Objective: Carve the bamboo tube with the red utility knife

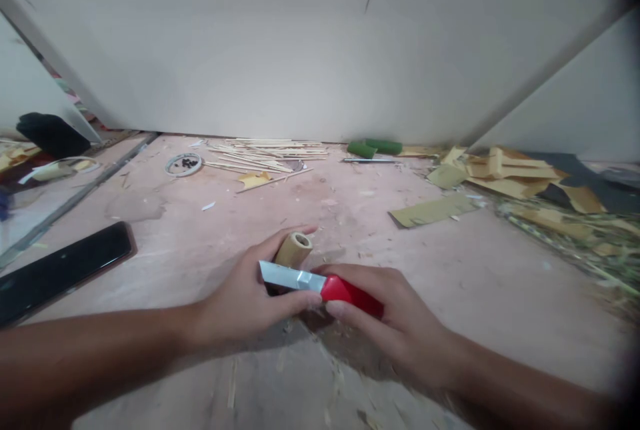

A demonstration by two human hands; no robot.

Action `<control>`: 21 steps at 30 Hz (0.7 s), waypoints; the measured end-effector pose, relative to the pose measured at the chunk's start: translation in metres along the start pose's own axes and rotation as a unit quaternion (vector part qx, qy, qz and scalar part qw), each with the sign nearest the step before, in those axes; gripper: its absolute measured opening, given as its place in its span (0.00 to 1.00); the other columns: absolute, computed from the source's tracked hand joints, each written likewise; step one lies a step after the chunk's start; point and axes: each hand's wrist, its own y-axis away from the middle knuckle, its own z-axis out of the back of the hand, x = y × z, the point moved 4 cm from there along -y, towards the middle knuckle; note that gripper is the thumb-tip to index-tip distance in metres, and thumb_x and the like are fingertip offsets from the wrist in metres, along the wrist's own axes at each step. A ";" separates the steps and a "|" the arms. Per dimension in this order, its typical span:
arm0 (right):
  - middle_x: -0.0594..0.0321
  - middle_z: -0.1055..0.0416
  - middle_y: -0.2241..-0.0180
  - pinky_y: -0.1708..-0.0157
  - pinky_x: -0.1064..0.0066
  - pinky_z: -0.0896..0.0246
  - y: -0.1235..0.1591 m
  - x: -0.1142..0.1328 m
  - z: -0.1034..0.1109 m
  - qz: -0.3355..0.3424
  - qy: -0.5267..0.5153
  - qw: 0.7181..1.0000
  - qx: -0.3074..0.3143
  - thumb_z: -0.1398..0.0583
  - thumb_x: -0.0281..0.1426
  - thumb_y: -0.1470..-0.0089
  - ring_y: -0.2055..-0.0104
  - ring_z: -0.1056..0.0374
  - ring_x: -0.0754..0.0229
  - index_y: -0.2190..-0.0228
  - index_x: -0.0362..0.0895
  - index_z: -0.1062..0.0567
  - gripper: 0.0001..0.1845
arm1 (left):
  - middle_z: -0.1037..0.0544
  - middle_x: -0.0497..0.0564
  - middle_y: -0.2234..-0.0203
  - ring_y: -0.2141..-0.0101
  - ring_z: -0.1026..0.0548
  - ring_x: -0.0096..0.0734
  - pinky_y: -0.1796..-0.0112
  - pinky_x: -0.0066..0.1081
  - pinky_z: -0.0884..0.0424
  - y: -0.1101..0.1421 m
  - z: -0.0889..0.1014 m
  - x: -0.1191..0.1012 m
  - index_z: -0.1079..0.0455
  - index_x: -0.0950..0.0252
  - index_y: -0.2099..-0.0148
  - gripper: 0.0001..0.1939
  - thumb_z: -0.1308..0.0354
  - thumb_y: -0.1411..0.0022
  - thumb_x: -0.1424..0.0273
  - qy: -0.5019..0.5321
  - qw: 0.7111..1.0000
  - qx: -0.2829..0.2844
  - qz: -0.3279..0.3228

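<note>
My left hand (pixel 260 283) is closed around a short, pale bamboo tube (pixel 291 251), its hollow end tilted up toward the far side. A utility knife with a red handle (pixel 353 295) is gripped in my right hand (pixel 400 310). Its wide metal blade (pixel 283 275) points left and lies across the near side of the tube. My left thumb rests along the lower edge of the knife, close to where metal meets handle. The lower part of the tube is hidden behind the blade and fingers.
Thin sticks (pixel 265 153) lie by the white panel (pixel 300 50), beside a round lid (pixel 183 164) with dark bits. Further right are green bamboo pieces (pixel 383 146), sandpaper (pixel 433 210) and shavings (pixel 575 230). A phone (pixel 65 270) lies left on the worktop (pixel 350 217).
</note>
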 end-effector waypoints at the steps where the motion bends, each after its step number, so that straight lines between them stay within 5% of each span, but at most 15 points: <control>1: 0.65 0.20 0.54 0.54 0.71 0.34 0.000 0.000 0.000 0.000 0.002 1.000 0.004 0.40 0.38 0.30 0.57 0.24 0.59 0.50 0.50 0.22 0.11 | 0.26 0.44 0.65 0.65 0.30 0.27 0.62 0.27 0.33 0.000 0.001 -0.001 0.35 0.53 0.33 0.37 0.27 0.41 0.67 -0.009 1.000 0.000 -0.004; 12: 0.65 0.19 0.54 0.55 0.72 0.33 0.006 -0.002 0.002 0.049 0.073 0.995 -0.038 0.39 0.35 0.32 0.55 0.22 0.59 0.48 0.51 0.24 0.12 | 0.21 0.47 0.60 0.61 0.26 0.32 0.60 0.29 0.30 0.000 0.001 -0.001 0.29 0.61 0.48 0.23 0.26 0.42 0.63 -0.044 0.999 -0.002 -0.013; 21: 0.64 0.17 0.51 0.54 0.71 0.30 0.008 -0.004 0.000 0.036 0.118 0.986 -0.116 0.37 0.35 0.33 0.53 0.20 0.58 0.45 0.51 0.24 0.16 | 0.24 0.44 0.71 0.69 0.28 0.28 0.67 0.27 0.32 -0.001 0.006 -0.001 0.29 0.64 0.63 0.19 0.25 0.45 0.60 -0.095 0.992 -0.079 -0.007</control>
